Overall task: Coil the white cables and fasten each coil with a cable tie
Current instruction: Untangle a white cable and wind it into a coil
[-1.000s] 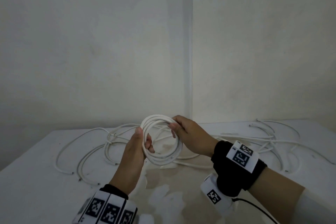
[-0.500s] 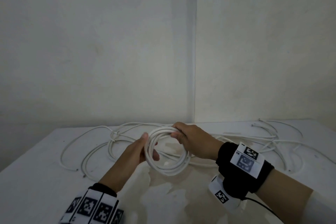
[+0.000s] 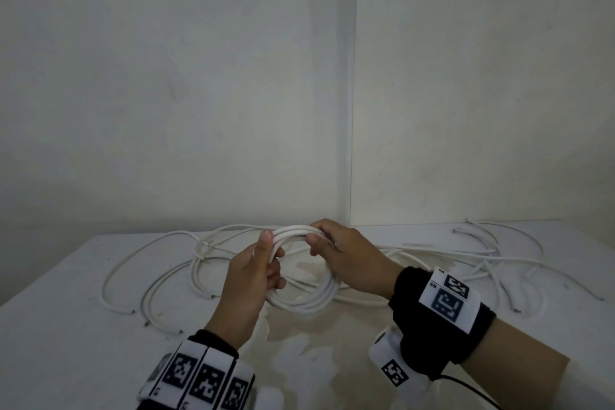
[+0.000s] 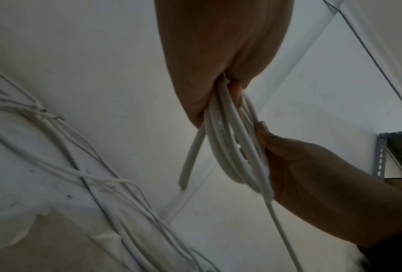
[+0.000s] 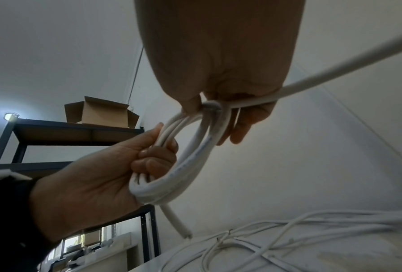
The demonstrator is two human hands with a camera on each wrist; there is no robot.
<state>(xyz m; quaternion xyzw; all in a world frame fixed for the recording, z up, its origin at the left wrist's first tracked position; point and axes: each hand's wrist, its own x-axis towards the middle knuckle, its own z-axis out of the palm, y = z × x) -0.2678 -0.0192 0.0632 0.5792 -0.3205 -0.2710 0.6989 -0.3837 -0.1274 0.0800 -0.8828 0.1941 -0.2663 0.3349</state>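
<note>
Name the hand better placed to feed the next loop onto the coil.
Right, probably. The right hand pinches the coil where the loose strand runs off; the left hand grips the gathered loops.

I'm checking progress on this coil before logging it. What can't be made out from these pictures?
- Cable tie: none seen in any view; the left hand and right hand cover parts of the coil.
- Number of turns in the coil: strands overlap, fingers hide some.
- Loose cables on the table: tangled, some cut off in the wrist views.
</note>
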